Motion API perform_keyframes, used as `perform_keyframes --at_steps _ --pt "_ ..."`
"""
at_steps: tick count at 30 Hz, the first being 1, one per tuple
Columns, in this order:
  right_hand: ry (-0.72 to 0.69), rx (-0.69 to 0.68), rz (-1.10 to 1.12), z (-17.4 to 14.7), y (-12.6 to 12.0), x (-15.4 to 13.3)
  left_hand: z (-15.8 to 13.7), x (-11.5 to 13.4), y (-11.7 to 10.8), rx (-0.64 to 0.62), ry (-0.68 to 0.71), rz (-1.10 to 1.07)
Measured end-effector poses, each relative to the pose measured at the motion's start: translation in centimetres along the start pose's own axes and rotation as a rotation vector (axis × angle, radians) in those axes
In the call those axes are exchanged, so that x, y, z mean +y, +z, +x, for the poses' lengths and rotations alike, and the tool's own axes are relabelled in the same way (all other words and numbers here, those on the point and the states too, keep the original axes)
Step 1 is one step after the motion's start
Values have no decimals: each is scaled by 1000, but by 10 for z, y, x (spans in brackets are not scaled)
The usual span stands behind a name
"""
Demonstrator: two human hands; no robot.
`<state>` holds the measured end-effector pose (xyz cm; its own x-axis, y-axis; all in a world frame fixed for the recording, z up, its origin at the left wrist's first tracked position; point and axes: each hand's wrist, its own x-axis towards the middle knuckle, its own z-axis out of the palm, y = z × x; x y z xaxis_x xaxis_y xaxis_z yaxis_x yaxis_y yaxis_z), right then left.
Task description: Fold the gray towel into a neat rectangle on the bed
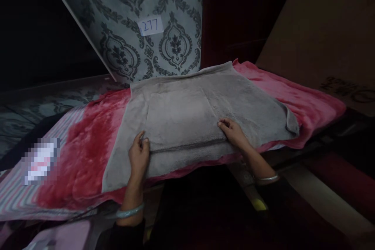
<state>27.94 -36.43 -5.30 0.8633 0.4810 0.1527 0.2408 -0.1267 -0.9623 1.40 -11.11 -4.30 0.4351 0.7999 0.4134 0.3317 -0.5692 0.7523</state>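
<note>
A smaller folded grey plush cloth (181, 115) lies flat on a larger grey plush cloth (249, 97) of the same colour. My left hand (139, 154) is beside the near left corner of the folded cloth, thumb and forefinger a little apart. At the right edge, near the other front corner, my right hand (233, 131) is closed, thumb and forefinger pinched on the folded cloth's rim. Both wrists wear bangles. The larger cloth's right corner is turned up.
Beneath the cloths lies a red and pink fleece blanket (88, 156) over a striped sheet (64, 125). Behind stands a patterned wall panel (175, 47) with a paper label (150, 25) reading 277. A large cardboard box (322, 35) stands at the right.
</note>
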Motion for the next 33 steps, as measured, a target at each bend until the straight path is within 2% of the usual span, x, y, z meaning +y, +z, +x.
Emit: perform_keyframes --at_steps 5,9,14,17,23,27,30,32,33 --pt "74 -41 88 -11 -6 4 -2 5 2 8 -57 -57" --pt "216 -100 376 -29 -2 0 -3 6 1 9 -100 -81" --pt "315 -115 696 -54 16 -8 -3 6 -3 -18 -133 -151" --pt "343 -158 782 -63 30 -14 -6 5 -5 -31 -173 -239" --pt "452 -288 897 -71 60 -30 -21 7 -12 43 -313 -523" --pt "608 -214 992 -69 78 -44 -36 19 -15 155 -480 -822" --pt "700 -119 1021 -66 87 -50 -51 32 -17 262 -513 -935" --pt "717 -89 1047 -64 90 -54 -63 39 -18 244 -515 -951" --pt "715 -85 1063 -63 91 -57 -68 43 -18 173 -527 -960"
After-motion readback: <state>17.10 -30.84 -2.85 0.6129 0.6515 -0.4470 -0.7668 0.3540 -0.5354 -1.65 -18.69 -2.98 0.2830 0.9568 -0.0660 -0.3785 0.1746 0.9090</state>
